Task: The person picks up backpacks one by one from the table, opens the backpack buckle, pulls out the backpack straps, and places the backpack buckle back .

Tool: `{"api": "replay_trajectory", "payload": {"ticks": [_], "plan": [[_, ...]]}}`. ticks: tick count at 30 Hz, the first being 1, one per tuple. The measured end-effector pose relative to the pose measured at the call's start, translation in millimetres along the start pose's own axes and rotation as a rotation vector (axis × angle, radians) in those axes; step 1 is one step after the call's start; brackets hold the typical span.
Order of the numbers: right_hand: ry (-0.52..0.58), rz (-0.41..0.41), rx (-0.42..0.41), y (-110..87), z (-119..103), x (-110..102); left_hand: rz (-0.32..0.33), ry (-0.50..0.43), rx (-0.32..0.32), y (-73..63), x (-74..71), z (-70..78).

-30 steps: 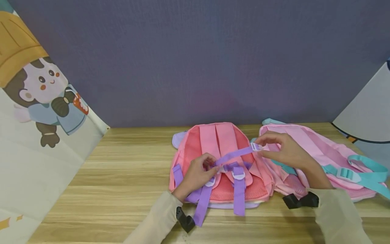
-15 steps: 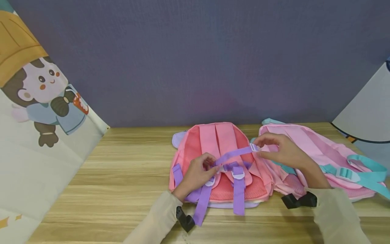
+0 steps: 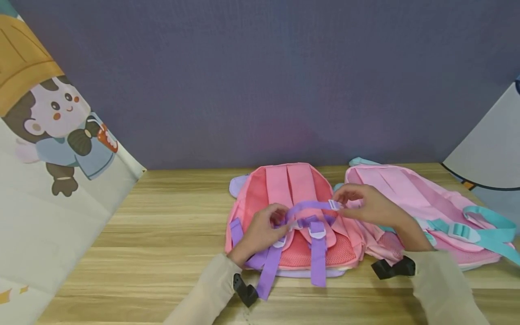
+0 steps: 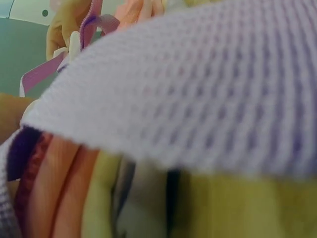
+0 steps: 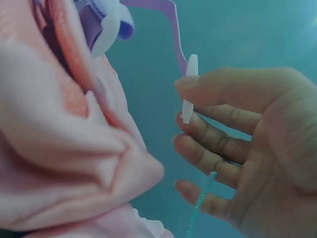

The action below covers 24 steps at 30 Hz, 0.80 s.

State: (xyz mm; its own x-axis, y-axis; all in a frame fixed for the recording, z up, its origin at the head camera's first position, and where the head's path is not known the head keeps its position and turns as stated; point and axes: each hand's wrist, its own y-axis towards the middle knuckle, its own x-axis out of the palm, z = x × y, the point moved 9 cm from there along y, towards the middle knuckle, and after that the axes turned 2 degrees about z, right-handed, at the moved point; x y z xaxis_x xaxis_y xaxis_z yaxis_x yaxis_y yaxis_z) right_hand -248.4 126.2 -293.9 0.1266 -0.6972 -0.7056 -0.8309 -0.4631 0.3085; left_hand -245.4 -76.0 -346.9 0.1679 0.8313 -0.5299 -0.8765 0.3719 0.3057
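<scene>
The right hand (image 3: 371, 205) pinches the white buckle (image 3: 334, 205) over the right side of the pink backpack (image 3: 301, 183); I cannot tell whether the left hand (image 3: 262, 231) grips. I judge the purple strap (image 3: 309, 206) light, limp, best held by its stiff buckle.

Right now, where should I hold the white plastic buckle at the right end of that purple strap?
The white plastic buckle is probably best pinched across its flat faces, coming from the right, where the right grip already has it. The right wrist view shows it thin, edge-on; the purple fabric strap meets its left in the head view, leaving the right end freer.
</scene>
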Motion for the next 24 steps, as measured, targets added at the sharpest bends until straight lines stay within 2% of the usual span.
{"api": "replay_trajectory", "payload": {"ticks": [7,14,20,24], "plan": [[-0.01,-0.032,-0.028,4.2,3.8,15.4,-0.06,0.105,-0.01,-2.9,-1.9,-3.2],[-0.022,-0.026,-0.029,7.2,4.0,28.9,-0.045,0.122,0.004,-10.0,-9.1,-6.5],[-0.016,-0.043,-0.003,10.0,3.2,38.9,-0.043,0.125,-0.013,-13.3,-16.8,-12.6],[-0.033,-0.044,-0.017,13.2,-0.6,44.4,-0.037,0.127,-0.023,-14.1,-20.9,-15.8]]}}
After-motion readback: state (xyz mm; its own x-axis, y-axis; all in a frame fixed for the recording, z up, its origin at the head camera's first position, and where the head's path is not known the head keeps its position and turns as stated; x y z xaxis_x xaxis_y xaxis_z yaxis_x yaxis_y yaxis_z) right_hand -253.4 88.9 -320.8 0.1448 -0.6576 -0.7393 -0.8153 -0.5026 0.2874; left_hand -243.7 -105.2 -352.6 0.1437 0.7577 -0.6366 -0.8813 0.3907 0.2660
